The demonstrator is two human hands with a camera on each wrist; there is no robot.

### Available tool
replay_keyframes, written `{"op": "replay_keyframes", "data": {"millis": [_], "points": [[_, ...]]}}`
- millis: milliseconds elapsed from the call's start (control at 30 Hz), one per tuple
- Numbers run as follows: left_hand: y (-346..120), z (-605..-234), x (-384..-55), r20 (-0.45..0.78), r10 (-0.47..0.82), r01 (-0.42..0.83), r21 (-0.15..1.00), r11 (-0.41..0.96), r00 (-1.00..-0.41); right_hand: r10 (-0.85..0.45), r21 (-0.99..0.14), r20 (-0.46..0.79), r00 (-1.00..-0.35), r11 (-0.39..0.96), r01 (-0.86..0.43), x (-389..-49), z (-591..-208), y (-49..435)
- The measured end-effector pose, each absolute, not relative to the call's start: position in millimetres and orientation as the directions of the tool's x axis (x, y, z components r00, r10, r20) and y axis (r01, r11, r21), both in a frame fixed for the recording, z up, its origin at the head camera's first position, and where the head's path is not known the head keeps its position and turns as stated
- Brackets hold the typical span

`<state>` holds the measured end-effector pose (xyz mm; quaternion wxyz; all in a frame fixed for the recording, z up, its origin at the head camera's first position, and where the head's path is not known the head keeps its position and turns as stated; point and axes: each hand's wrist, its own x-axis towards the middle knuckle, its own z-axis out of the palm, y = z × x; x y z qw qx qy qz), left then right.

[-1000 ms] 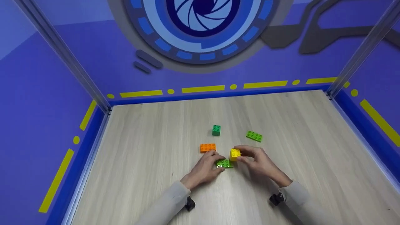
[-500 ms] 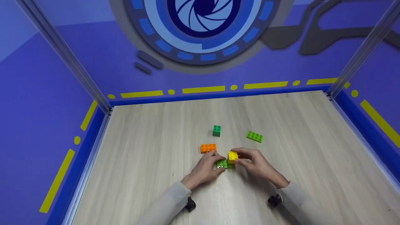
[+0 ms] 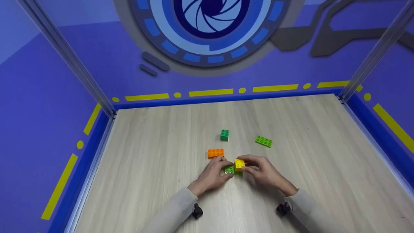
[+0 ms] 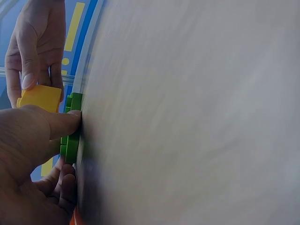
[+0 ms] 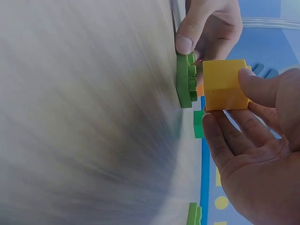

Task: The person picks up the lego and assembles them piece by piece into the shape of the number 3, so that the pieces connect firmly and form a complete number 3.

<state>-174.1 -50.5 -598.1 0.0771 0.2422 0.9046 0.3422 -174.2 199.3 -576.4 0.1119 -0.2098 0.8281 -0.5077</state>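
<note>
My left hand pinches a flat light-green toy building brick between thumb and fingers, low on the wooden table. In the right wrist view that green brick shows its studs facing the yellow one, with a narrow gap between them. The yellow building brick is pinched between the thumb and fingers of my right hand, above the right end of the green brick. From the left wrist the yellow brick appears close over the green studs, partly hidden by the left hand.
An orange brick lies just beyond my left fingers. Farther back are a dark-green brick and another flat light-green brick to the right. Blue-purple panels wall the wooden table at the back and sides.
My right hand has moved left and slightly nearer with the yellow brick, from beside the green brick to over its right end. The left hand stays in place on the green brick.
</note>
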Motion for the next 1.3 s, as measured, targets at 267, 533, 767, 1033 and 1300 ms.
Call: {"op": "replay_keyframes", "data": {"millis": [267,533,767,1033,1300], "points": [[-50.4,-597.9,-173.9,0.026,0.492,0.384,0.66,0.645,-0.87,-0.471,-0.891,0.022,-0.882,0.391,-0.231,-173.7,-581.0,198.0],[-51.8,-599.3,-174.2,0.026,0.493,0.388,0.653,0.651,-0.87,-0.469,-0.887,0.008,-0.883,0.405,-0.223,-172.7,-584.2,196.0],[-51.3,-599.0,-175.0,0.032,0.494,0.391,0.656,0.646,-0.869,-0.469,-0.88,-0.007,-0.883,0.423,-0.218,-173.4,-583.7,195.3],[-50.8,-600.6,-175.1,0.035,0.493,0.392,0.656,0.645,-0.869,-0.487,-0.862,-0.003,-0.874,0.444,-0.244,-172.3,-581.4,195.8],[-51.1,-601.6,-174.5,0.048,0.493,0.401,0.653,0.642,-0.869,-0.486,-0.85,0.003,-0.874,0.458,-0.258,-171.5,-579.1,196.1]]}}
